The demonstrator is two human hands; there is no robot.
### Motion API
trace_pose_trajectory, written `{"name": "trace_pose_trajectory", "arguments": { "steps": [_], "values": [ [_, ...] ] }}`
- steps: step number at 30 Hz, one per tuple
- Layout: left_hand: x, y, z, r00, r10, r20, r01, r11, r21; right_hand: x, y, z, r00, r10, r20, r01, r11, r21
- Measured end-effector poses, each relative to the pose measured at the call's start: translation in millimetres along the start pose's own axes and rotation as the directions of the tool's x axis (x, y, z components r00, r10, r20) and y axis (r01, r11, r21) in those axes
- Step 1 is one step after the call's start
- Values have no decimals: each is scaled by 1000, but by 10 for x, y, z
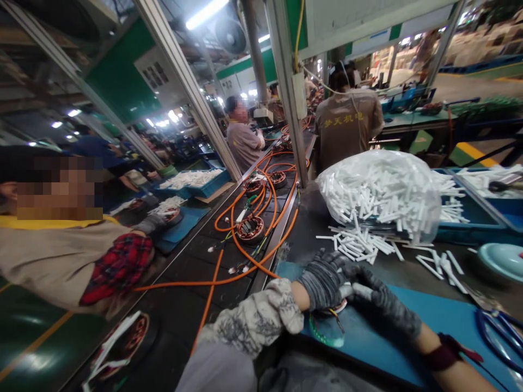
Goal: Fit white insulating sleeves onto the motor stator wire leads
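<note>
My left hand (324,280), in a grey striped glove, curls over a mostly hidden round part that looks like a motor stator (340,308). Opposite it, my right hand (384,302), in a grey glove with whitish fingertips, bends its fingers in to the same part. Both hands meet there, and whatever the right fingertips pinch is too covered to make out. Green sleeving (318,332) and thin wires stick out below, over the blue mat (433,310). Just beyond the hands lies a loose pile of white tubes (359,245).
A clear bag (379,196) of white tubes stands behind the pile. Blue-handled scissors (500,332) and a pale lidded bowl (500,261) are at right. Leftward, a conveyor (200,267) carries stators (250,228) and orange cable (180,285). A co-worker (61,261) works across it.
</note>
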State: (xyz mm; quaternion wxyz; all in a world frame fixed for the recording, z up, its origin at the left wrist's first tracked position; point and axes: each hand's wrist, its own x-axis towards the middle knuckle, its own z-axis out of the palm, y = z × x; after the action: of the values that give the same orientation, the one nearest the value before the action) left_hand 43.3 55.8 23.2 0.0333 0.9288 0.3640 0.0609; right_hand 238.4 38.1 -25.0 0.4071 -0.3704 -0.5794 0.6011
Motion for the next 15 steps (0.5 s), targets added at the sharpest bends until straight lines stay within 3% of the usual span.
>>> {"name": "trace_pose_trajectory", "arguments": {
  "steps": [4, 6, 8, 10, 12, 15],
  "values": [
    [-18, -28, -111, 979, -176, -107, 161, 978, -132, -227, 41, -60, 981, -22, -193, -15, 982, -189],
    [-189, -134, -192, 967, -231, -110, 194, 941, -277, -404, 39, -19, 978, -135, -158, 67, 925, -375],
    [-411, -261, -227, 981, -169, -93, 119, 911, -394, -533, 9, 100, 946, -324, -11, 257, 772, -581],
    [-623, -367, -184, 996, -45, -80, 8, 912, -411, -558, -34, 277, 854, -505, 128, 415, 510, -753],
    [-781, -432, -75, 997, 58, -44, -70, 935, -347, -485, -72, 456, 786, -589, 190, 418, 279, -865],
    [-880, -456, 97, 993, 120, 20, -112, 966, -235, -327, -122, 600, 770, -591, 241, 371, 107, -923]
  ]
}}
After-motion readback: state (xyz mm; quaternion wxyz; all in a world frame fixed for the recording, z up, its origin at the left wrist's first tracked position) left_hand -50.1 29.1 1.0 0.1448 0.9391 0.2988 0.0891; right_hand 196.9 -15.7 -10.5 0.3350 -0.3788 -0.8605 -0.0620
